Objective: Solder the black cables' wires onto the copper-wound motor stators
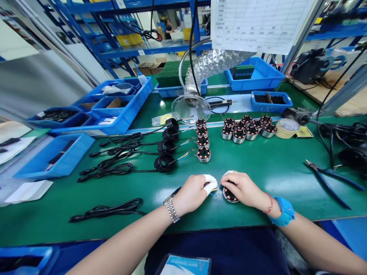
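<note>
My left hand (197, 191), with white finger covers on its tips, pinches a thin wire end of a black cable; blue and yellow wires (214, 193) show just under the fingers. Opposite it, my right hand (242, 189) is closed in a pinch at a thin lead of a motor stator (230, 196), its palm side partly covering the ring of copper coils. The two sets of fingertips nearly meet. Most of the cable's black housing is hidden behind my left hand, while its coiled black cord (109, 210) lies to the left.
Black cables with round housings (164, 162) lie beside a column of stators (203, 154). More stators (239, 135) stand behind, near a tape roll (287, 128). Pliers (327, 179) lie at right. A fume hood (191, 109) hangs mid-bench; blue bins (124, 122) stand left.
</note>
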{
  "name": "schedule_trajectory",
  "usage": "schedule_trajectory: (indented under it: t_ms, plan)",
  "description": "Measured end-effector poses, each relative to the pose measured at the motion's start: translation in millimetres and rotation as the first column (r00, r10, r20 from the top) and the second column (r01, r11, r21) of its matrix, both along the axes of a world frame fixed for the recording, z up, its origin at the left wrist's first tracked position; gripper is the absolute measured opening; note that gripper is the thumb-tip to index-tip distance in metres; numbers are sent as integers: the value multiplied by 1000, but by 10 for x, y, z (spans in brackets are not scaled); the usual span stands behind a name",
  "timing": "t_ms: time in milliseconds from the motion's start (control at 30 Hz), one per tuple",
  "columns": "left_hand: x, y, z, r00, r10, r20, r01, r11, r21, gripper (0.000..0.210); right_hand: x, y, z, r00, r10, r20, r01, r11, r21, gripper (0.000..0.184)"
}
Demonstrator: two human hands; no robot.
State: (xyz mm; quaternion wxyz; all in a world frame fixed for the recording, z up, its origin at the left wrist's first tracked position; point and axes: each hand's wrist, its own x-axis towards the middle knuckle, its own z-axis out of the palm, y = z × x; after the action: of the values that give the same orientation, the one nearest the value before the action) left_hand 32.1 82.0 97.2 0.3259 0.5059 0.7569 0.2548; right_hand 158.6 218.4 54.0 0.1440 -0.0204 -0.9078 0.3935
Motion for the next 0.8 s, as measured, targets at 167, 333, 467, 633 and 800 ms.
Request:
schedule_trajectory:
  t_ms: [167,333,467,633,800]
  plan:
    - [15,-53,-54,998,65,9,-65,997,-39,21,24,-5,30,1000,-1,-9,2,1000,12,14]
    - [28,-65,-98,995,98,18,-99,993,60,18,-2,-19,36,997,27,-75,-25,999,21,17]
    - [47,-65,-73,997,82,-2,-81,995,65,19,-24,-40,-14,993,12,-116,-6,999,50,15]
    - [43,-72,-58,997,80,-1,-80,995,64,19,-18,-42,-16,992,-15,-128,22,998,58,16]
    - [44,-66,-49,997,77,-5,-77,995,69,19,-7,-49,17,990,-20,-142,32,996,83,15]
